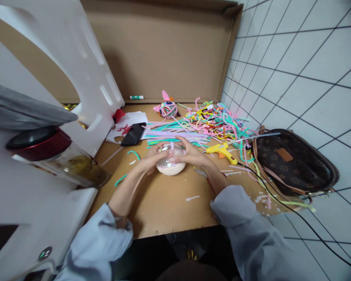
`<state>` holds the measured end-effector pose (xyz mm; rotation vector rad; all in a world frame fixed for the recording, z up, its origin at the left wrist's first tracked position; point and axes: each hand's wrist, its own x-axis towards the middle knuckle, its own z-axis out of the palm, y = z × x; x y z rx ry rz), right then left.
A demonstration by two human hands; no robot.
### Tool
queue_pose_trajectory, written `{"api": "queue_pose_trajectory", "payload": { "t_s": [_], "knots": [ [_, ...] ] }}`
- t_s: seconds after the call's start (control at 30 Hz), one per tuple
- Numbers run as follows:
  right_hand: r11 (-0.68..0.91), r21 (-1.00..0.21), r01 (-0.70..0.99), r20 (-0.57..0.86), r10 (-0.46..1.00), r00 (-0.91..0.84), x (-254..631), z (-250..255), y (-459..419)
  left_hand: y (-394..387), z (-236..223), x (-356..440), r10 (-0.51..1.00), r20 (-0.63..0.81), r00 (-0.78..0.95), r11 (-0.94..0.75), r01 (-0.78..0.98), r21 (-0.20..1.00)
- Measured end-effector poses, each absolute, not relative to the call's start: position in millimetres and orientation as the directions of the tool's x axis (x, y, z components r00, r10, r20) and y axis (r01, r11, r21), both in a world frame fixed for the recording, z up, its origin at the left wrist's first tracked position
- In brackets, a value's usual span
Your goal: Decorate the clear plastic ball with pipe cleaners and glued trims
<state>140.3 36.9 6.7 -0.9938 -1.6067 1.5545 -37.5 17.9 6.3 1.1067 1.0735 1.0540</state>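
Both my hands hold a clear round ball (172, 168) with a whitish lower part, just above or on the brown table. On its left side is my left hand (154, 157), fingers curved around it. My right hand (190, 153) grips the opposite side, its thumb near the top front. A short pale strip shows at the top of the ball between the hands. Behind it lie straight pastel pipe cleaners (175, 134) in a row. A yellow glue gun (222, 151) rests right of my right hand. Pliers-like metal tips (199, 171) show partly beneath my right forearm.
Tangled pipe cleaners (219, 121) and a decorated ball with pink ears (167, 108) are at the back. A phone (133, 134) lies on paper. A brown handbag (295, 160) stands right, crossed by the glue gun's cord. A red-lidded bottle (73, 164) is left.
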Motion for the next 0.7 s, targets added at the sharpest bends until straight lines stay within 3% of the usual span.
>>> {"api": "queue_pose_trajectory", "payload": {
  "t_s": [0.7],
  "knots": [
    [-0.007, -1.0, -0.002, -0.005, 0.911, -0.412, 135.6, 15.0, 27.5, 19.9, 3.7, -28.8, 0.99, -0.104, 0.095, 0.13, -0.336, 0.933]
  ]
}}
